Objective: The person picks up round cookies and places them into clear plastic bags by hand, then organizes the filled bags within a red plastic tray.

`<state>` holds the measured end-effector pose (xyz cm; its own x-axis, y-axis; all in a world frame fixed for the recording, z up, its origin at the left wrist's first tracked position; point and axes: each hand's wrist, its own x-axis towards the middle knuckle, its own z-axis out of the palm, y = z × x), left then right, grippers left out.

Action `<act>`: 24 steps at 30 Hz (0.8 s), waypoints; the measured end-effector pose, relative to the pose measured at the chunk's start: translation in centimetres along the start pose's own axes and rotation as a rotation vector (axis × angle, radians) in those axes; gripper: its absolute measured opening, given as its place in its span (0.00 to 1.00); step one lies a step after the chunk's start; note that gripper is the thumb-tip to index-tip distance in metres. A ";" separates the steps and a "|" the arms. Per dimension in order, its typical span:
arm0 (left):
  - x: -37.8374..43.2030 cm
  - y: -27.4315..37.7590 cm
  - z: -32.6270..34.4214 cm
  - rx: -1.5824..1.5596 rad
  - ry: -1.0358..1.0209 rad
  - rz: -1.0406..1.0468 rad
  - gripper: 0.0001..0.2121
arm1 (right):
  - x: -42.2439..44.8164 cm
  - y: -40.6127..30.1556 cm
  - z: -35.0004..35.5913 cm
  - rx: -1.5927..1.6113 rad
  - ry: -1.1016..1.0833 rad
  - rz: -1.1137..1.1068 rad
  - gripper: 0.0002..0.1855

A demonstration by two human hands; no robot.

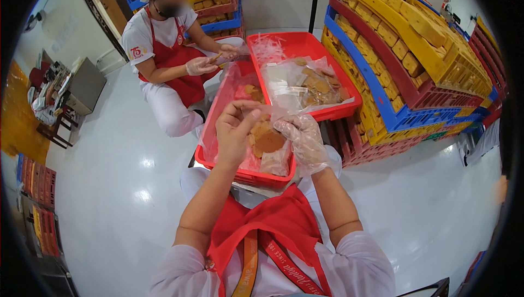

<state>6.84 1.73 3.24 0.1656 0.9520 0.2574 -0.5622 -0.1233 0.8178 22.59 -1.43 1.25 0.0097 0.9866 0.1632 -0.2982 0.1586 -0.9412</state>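
My bare left hand (233,133) and my right hand (303,141), in a clear plastic glove, are raised over a red plastic tub (249,179). Between their fingertips stretches a thin piece of clear plastic (277,112), seemingly a small bag, pinched from both sides. Its outline is hard to make out. Below, in the tub, flat round brown cookies (268,140) lie loose on a pinkish plastic liner (211,147). A filled clear packet (275,162) rests at the tub's near end.
A second red tub (294,43) overlaps the far end, holding clear plastic strips (268,47), bags (278,82) and cookies (317,84). Stacked crates of bread (393,51) rise at right. A co-worker (172,51) sits at far left, a gloved hand (200,64) holding a cookie.
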 end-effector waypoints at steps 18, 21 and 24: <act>1.1 -1.4 2.7 1.433 -0.201 0.732 0.05 | -0.1 0.0 -3.1 -0.552 -0.004 -0.201 0.07; 1.9 -1.9 3.0 1.435 -0.267 0.712 0.07 | 0.3 0.4 -4.0 -0.554 0.010 -0.205 0.07; 2.7 -2.9 3.3 1.445 -0.317 0.698 0.05 | 0.9 1.4 -5.2 -0.572 -0.008 -0.216 0.07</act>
<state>11.60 3.67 3.30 0.4724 0.5323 0.7025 0.5562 -0.7983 0.2309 27.11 -0.08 -1.45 0.0045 0.9298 0.3680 0.2696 0.3532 -0.8959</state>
